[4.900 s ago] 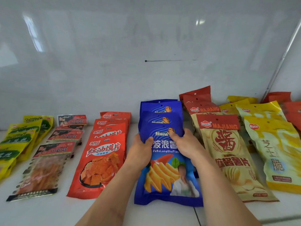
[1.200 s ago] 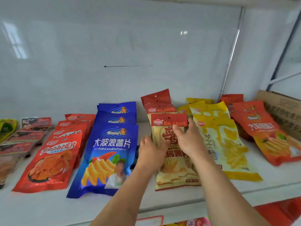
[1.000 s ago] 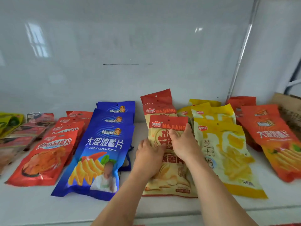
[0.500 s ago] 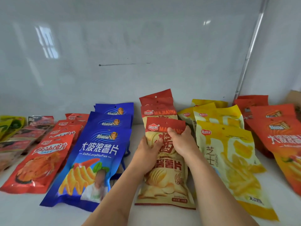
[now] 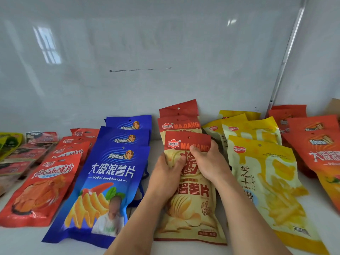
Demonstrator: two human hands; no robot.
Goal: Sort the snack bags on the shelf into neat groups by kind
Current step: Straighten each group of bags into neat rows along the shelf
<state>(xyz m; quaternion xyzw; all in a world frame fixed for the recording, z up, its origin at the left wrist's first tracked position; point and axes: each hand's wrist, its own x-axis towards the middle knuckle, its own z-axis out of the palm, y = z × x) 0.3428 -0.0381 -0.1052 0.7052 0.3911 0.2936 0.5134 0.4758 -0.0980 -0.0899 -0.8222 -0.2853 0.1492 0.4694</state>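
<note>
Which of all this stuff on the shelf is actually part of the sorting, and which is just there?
Part of the job:
- MAJIANG bag, gripped by left hand and right hand
- blue bags
- yellow bags
- red bags
- orange bags

Just there:
- white back panel
- metal post
- cardboard box, far right

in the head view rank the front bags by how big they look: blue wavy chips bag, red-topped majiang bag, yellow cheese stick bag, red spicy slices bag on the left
1. Blue wavy chips bag and yellow cheese stick bag: look alike, unranked.
2. Red-topped beige MAJIANG bag, partly covered by both hands.
3. Red spicy slices bag, smallest-looking.
</note>
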